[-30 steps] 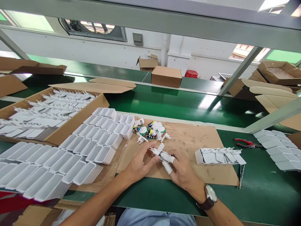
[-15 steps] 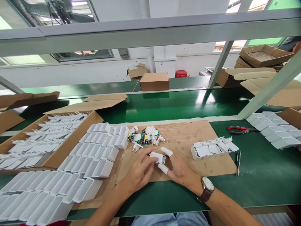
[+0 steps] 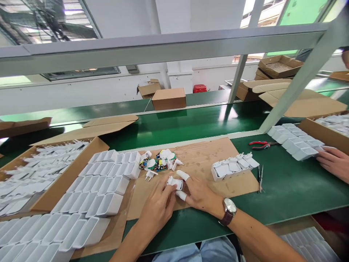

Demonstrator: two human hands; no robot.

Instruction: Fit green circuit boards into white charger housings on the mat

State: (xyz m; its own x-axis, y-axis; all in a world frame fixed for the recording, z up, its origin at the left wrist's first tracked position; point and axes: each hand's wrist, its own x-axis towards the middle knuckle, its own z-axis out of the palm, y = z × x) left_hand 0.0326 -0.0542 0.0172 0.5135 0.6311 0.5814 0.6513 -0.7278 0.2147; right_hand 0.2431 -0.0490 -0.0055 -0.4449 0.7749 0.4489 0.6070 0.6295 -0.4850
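My left hand (image 3: 156, 207) and my right hand (image 3: 197, 193) meet over a brown cardboard sheet (image 3: 207, 156), both pinched on one small white charger housing (image 3: 176, 183). White finger cots cover two fingertips of my right hand, and a watch is on that wrist. Just beyond the hands lies a small heap of circuit boards and white plug parts (image 3: 159, 163). A short row of closed white chargers (image 3: 233, 166) stands to the right on the cardboard.
Rows of empty white housings (image 3: 103, 182) lie at the left, beside a cardboard box of white plug parts (image 3: 40, 167). Red-handled pliers (image 3: 259, 145) and tweezers (image 3: 261, 176) rest on the green bench. Another person's hand (image 3: 334, 162) touches more housings (image 3: 296, 142) at right.
The view has swung right and down. The plug piece that stuck up from the housing a second ago now sits flat in it. Another person's hand has come into view at the right.
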